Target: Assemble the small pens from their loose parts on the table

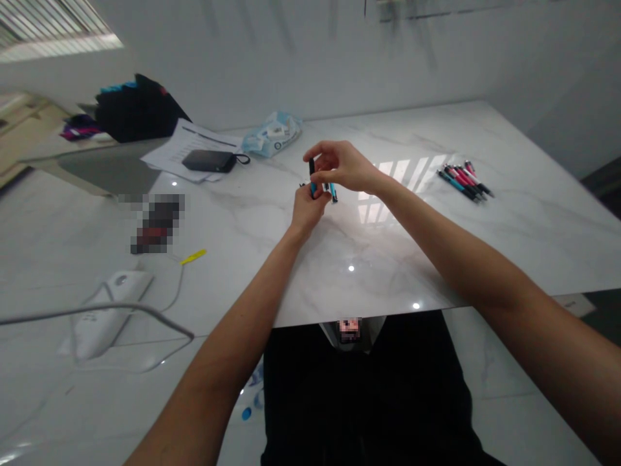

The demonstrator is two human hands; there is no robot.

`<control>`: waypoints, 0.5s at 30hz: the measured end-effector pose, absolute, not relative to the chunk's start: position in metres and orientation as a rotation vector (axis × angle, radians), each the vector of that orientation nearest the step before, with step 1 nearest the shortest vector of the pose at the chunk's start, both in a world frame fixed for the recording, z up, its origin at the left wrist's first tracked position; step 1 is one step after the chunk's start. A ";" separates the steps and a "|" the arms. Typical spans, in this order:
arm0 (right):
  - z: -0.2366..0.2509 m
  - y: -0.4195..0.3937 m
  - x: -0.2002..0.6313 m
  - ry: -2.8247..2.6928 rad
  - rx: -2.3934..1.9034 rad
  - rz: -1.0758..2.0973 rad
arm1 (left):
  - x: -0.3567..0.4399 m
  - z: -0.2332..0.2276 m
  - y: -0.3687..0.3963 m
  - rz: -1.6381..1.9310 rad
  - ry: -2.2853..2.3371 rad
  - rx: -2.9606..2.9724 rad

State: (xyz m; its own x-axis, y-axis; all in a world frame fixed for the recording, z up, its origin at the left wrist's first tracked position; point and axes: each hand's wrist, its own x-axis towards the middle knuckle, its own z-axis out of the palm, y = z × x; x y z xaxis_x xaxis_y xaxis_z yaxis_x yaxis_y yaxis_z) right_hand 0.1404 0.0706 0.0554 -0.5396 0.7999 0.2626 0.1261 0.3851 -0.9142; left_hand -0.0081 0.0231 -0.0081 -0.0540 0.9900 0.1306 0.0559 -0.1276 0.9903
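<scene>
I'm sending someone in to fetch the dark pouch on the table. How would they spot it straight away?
On the white marble table, look to the far left side near the wall, where loose sheets of paper lie. The dark pouch sits on those sheets: flat, rounded and black with a short loop, unlike the pale blue packet beside it.

White marble table (388,259). Far left: papers (187,145) under black pouch (209,160), wipes packet (272,134). Right: pen cluster (464,180). Near left: yellow strip (193,257), white power strip (109,307).

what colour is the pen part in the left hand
Blue or teal with black, seen in the head view: the pen part in the left hand.
</scene>
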 end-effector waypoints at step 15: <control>0.072 0.104 0.179 -1.660 -1.012 0.682 | -0.009 0.005 0.015 1.238 1.092 1.195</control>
